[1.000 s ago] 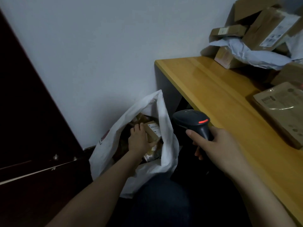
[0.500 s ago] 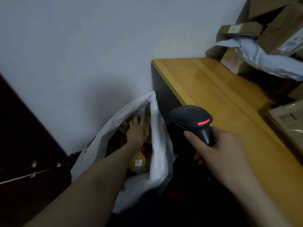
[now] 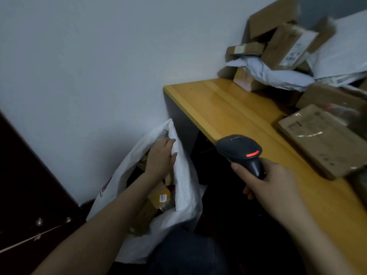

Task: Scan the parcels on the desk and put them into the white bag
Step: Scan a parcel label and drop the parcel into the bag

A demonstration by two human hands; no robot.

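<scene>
The tabletop [image 3: 228, 108] fills the right side. Left of it, on the floor, the white bag [image 3: 186, 187] stands open with boxes [image 3: 158, 195] inside. Parcels [image 3: 286, 46] are piled at the tabletop's far end, with a flat parcel [image 3: 325, 143] nearer. The right grip [image 3: 272, 183] is clamped on a scanner [image 3: 242, 149]. The left grip [image 3: 159, 158] pinches the bag's rim.

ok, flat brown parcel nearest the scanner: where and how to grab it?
On the flat brown parcel, likely the long edge facing the bare desk, approached from the left: it lies flat, other parcels crowd its far and right sides.
</scene>
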